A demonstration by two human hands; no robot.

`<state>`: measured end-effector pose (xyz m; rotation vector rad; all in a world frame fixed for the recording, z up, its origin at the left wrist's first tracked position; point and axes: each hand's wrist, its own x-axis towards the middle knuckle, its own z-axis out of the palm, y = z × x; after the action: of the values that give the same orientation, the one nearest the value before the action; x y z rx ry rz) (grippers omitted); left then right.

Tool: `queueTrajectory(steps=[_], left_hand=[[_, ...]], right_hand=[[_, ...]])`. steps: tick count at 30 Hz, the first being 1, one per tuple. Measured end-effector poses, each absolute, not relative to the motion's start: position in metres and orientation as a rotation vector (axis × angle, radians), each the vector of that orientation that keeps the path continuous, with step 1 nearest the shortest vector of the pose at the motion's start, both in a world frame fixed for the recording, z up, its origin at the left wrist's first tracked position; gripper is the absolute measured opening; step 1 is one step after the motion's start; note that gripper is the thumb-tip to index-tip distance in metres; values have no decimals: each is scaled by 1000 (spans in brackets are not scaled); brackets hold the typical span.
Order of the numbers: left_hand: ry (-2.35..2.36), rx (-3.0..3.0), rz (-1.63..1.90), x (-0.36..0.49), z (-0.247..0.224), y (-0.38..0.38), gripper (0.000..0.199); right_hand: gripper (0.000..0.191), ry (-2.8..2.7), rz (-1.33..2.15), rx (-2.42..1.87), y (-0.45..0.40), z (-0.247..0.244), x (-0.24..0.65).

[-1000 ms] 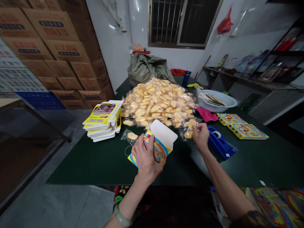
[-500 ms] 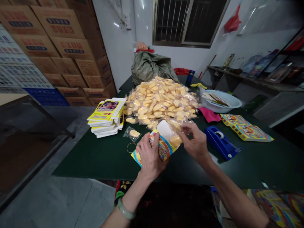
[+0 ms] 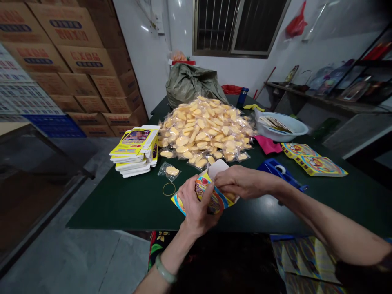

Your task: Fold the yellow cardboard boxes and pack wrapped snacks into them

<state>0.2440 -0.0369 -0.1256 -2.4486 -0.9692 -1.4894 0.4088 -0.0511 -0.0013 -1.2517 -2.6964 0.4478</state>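
My left hand (image 3: 196, 206) is wrapped round a colourful yellow and blue carton (image 3: 221, 201), holding it tilted above the table with its white flap raised. At the carton's open end is my right hand (image 3: 237, 181), fingers bent and reaching into the mouth; the fingertips and anything in them are hidden. Behind the hands lies a large heap of clear-wrapped, oval yellow pieces (image 3: 205, 130). One wrapped piece (image 3: 172, 171) sits apart, left of the carton, near a thin rubber band (image 3: 168, 189).
Flattened yellow cartons (image 3: 131, 147) are stacked at left. To the right are a blue tape dispenser (image 3: 283, 173), filled cartons (image 3: 321, 165), a pink cloth (image 3: 268, 143) and a pale blue basin (image 3: 294, 130). A grey-green sack (image 3: 192, 83) stands behind the heap.
My right hand has moved left from beside the carton's opening into its mouth. My left hand keeps its hold on the carton. The view has shifted slightly.
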Motion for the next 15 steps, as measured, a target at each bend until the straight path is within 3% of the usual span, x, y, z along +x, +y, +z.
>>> queueTrajectory(steps=[4, 7, 11, 13, 15], left_hand=[[-1116, -2225, -1709, 256, -126, -33, 86], [-1132, -2053, -1895, 264, -131, -24, 104], [-1287, -1951, -1914, 262, -144, -15, 112], [-1379, -1939, -1883, 258, -150, -16, 115], [-1397, -1958, -1853, 254, -154, -19, 115]], right_hand=[[31, -2575, 388, -970, -39, -8, 391], [28, -2171, -42, -1000, -38, -7, 380], [31, -1727, -542, -1039, -56, -25, 378], [30, -1564, -452, -1145, -68, -48, 375], [29, -1475, -151, -1224, -75, -75, 367]])
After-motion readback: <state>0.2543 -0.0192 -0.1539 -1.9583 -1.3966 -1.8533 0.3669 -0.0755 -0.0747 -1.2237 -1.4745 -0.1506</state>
